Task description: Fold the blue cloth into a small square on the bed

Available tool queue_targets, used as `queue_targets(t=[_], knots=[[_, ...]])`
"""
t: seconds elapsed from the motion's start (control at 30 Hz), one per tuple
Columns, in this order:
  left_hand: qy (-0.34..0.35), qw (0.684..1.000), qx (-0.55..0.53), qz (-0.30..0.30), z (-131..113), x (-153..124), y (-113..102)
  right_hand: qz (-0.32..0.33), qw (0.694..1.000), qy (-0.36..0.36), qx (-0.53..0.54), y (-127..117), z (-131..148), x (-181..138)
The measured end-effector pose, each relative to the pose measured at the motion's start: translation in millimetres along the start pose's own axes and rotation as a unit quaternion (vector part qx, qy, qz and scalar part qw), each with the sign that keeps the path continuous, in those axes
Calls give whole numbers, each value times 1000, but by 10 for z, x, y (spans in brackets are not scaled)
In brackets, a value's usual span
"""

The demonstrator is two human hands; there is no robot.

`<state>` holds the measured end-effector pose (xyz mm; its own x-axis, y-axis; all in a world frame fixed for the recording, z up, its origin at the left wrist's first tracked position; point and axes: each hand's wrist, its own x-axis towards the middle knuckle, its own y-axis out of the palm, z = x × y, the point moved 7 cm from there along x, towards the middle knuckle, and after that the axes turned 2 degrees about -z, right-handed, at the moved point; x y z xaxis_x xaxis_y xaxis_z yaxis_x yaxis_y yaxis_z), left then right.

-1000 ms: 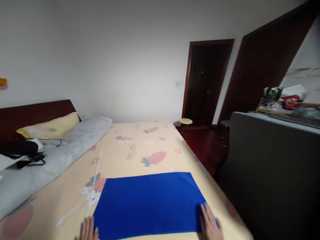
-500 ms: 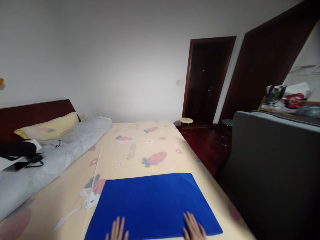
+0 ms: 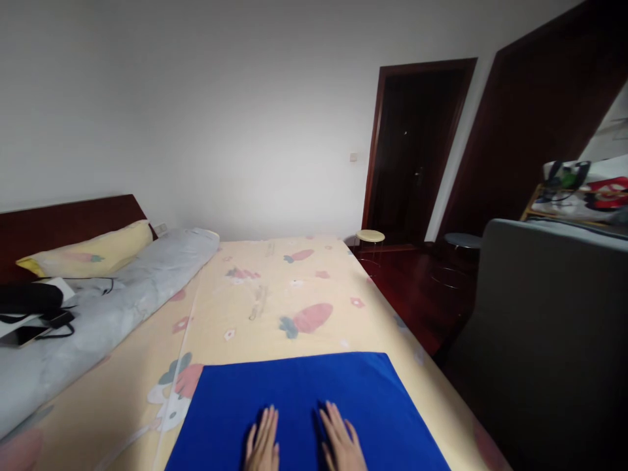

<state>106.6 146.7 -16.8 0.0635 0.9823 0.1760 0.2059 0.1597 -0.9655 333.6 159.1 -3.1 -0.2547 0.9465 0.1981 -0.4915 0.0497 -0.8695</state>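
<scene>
A blue cloth (image 3: pixel 304 409) lies spread flat on the near end of the bed (image 3: pixel 275 294), a soft rectangular piece with its long axis running left to right across the mattress, its far edge straight. The left hand (image 3: pixel 262 448) and right hand (image 3: pixel 343 448) rest palm-down on the middle of the cloth, close beside each other; each grip is fully open, fingers straight and flat, clasping nothing. The bed wears a pale yellow sheet printed with carrots. A rolled grey quilt (image 3: pixel 112 307) and a yellow pillow (image 3: pixel 88 252) lie toward the dark wooden headboard (image 3: pixel 63 219).
</scene>
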Motion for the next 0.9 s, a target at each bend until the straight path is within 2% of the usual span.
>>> queue_targets(t=[0.03,0.1,0.17,0.2,0.27,0.33,0.4,0.47,0.53,0.6,0.67,0.73,0.8,0.83,0.9], knots=[[29,999,-15,15,-238,204,35,15,1000,-20,19,74,233,207],[45,998,-31,41,-527,578,65,31,998,-34,46,170,517,578],[40,996,-38,67,-557,867,57,46,997,-41,51,197,525,868],[32,996,-37,79,-463,969,43,52,997,-44,44,174,417,976],[-9,996,-15,87,-54,1087,-11,54,998,-28,6,36,-17,1112],[-94,992,45,71,599,1097,-108,32,997,38,-51,-219,-678,1127],[-163,979,106,55,1265,1029,-218,8,988,116,-102,-509,-1362,1025],[-204,969,133,28,1786,943,-336,6,978,166,-124,-722,-1895,874],[-214,966,141,12,2086,882,-417,11,971,200,-131,-849,-2228,748],[-214,966,145,0,2184,859,-467,7,966,218,-141,-918,-2347,694],[-213,965,150,-20,2111,876,-497,-29,954,248,-168,-985,-2300,687],[-198,966,155,-54,1862,931,-511,-99,935,280,-196,-1034,-2087,674],[-132,978,141,-82,1404,1025,-478,-159,933,263,-189,-956,-1686,636],[-79,985,124,-86,1106,1075,-438,-175,943,226,-168,-852,-1421,606],[44,995,66,-57,437,1155,-298,-174,969,145,-99,-556,-852,480]])
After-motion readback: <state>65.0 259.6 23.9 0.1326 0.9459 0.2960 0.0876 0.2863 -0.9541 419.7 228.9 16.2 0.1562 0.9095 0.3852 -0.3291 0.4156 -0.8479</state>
